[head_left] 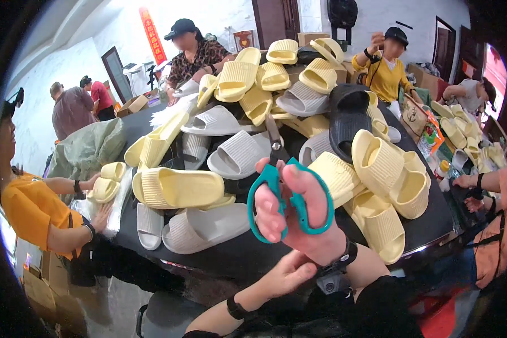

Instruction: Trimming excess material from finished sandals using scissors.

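My right hand [312, 231] is raised in front of the pile, with its thumb and fingers through the teal handle loops of a pair of scissors [276, 147]. The narrow metal blades point up and away from me, close together. Just below, my left hand [287, 274] is beside my right wrist and holds nothing that I can see. Its thumb is stretched out, and its other fingers are partly hidden behind the wrist. Behind the scissors lies a heap of ribbed slide slippers: pale yellow slippers [180, 188], grey slippers [211, 225] and black slippers [348, 127].
The heap covers much of a black table [434, 225]. At the left, a person in orange [39, 214] handles yellow slippers on clear plastic. Two people work across the table. At the right are more slippers [459, 129] and another person's hands [472, 191]. Cardboard boxes [50, 287] stand lower left.
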`<state>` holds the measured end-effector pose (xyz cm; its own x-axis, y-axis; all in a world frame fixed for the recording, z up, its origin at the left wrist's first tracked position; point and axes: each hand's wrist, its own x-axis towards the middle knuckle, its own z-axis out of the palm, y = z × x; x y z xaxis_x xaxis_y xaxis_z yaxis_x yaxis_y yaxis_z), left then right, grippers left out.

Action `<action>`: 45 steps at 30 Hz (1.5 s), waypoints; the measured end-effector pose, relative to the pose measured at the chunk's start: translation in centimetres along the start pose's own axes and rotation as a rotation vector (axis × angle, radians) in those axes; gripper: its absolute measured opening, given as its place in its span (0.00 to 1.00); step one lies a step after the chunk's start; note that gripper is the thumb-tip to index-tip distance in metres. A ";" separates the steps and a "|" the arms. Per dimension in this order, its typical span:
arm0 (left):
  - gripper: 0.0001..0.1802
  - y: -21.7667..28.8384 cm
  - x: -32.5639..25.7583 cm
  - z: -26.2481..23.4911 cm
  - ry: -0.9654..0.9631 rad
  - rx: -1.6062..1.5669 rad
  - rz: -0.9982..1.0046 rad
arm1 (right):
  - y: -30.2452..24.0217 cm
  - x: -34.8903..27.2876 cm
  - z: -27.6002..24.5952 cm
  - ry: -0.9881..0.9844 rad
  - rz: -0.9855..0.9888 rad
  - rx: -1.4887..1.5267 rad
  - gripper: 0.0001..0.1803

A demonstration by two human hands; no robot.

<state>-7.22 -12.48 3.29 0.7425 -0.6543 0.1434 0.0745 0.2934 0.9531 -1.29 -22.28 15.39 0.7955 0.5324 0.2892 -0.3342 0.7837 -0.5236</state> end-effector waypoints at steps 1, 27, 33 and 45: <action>0.25 -0.5 0.5 0.9 0.001 0.054 0.065 | 0.1 -0.1 -0.3 0.014 -0.002 -0.028 0.21; 0.14 11.4 6.2 -12.2 0.493 0.688 0.081 | 1.8 0.7 -11.2 0.187 -0.146 -0.654 0.16; 0.15 14.4 10.7 -17.2 0.607 0.885 0.089 | 2.4 0.9 -11.5 0.223 -0.046 -0.526 0.15; 0.17 18.3 18.2 -27.0 0.753 1.416 0.086 | 2.0 0.2 -10.9 0.156 0.035 -0.367 0.14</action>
<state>25.66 -0.20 16.19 0.8864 -0.0698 0.4577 -0.3117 -0.8208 0.4786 3.72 -24.16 5.65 0.8636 0.4796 0.1557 -0.1821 0.5847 -0.7905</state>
